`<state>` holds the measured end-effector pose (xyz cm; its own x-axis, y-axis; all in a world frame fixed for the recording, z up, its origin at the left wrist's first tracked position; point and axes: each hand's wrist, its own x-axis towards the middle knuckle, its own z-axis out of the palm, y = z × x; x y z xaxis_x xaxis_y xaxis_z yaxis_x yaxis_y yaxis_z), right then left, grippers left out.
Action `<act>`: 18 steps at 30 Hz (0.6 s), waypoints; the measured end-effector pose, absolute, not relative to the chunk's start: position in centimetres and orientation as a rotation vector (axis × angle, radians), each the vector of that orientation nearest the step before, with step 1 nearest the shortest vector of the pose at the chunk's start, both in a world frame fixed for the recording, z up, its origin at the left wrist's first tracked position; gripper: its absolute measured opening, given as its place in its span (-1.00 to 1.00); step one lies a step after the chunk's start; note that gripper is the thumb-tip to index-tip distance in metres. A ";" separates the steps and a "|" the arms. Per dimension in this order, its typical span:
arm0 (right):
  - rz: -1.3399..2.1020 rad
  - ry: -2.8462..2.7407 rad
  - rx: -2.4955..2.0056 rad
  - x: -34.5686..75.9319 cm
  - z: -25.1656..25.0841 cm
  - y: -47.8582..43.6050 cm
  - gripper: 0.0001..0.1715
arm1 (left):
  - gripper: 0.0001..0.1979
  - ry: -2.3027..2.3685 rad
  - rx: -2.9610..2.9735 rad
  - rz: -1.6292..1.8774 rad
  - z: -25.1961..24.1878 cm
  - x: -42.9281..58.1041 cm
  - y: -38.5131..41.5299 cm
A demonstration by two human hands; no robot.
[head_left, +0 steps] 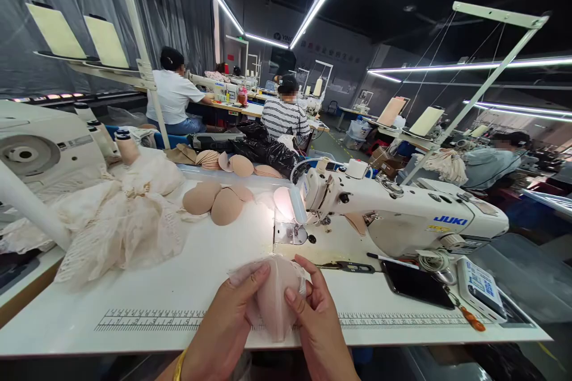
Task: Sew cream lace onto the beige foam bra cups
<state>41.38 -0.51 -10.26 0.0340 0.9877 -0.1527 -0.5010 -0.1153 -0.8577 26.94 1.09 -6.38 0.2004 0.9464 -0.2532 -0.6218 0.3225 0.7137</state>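
Note:
Between my two hands is a pale pink bra cup [277, 294] wrapped in thin sheer fabric, with a seam running down its middle. My left hand [239, 303] grips its left side, thumb on top. On the right side, my right hand [315, 303] pinches it with thumb and fingers. The cup is above the front edge of the white sewing table [201, 280], over a printed ruler [152, 320]. Just beyond stands a white sewing machine [384, 205], its lamp lighting the metal needle plate [290, 233]. The fingers under the cup are hidden.
Beige bra cups [227, 205] lie left of the needle, beside a heap of sheer cream fabric [129, 214]. Thread snips [355, 267], a black phone [417, 283] and a white control box [480, 289] are at right. A black plastic bag [268, 146] sits behind; several people work farther back.

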 end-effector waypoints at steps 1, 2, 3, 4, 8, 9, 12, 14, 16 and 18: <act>1.445 -0.687 -0.942 41.4 -10.3 -0.4 -0.06 | -0.55 0.758 0.512 1.167 -6.4 27.0 1.1; 1.436 -0.682 -0.938 41.4 -10.4 -0.4 -0.06 | -0.54 0.763 0.507 1.169 -6.4 27.0 1.2; 1.430 -0.682 -0.935 41.5 -10.5 -0.3 -0.06 | -0.54 0.764 0.504 1.173 -6.5 26.9 1.2; 1.426 -0.687 -0.935 41.5 -10.7 -0.2 -0.05 | -0.54 0.762 0.503 1.176 -6.4 26.9 1.2; 1.379 -0.725 -0.963 41.3 -11.5 -0.2 -0.01 | -0.57 0.717 0.546 1.142 -6.2 27.1 1.1; 1.365 -0.733 -0.970 41.3 -11.6 -0.3 -0.02 | -0.56 0.717 0.559 1.121 -6.2 27.1 1.2; 1.353 -0.732 -0.964 41.5 -11.5 -0.1 -0.12 | -0.55 0.759 0.535 1.095 -5.9 27.3 1.5; 1.357 -0.688 -0.960 42.1 -11.2 0.4 -0.21 | -0.55 0.789 0.457 1.131 -5.6 27.3 1.9; 1.363 -0.631 -0.967 42.7 -10.9 0.8 -0.24 | -0.58 0.814 0.358 1.196 -5.2 27.3 2.5; 1.398 -0.648 -0.968 42.9 -11.0 1.0 -0.21 | -0.61 0.841 0.291 1.258 -4.9 27.3 3.2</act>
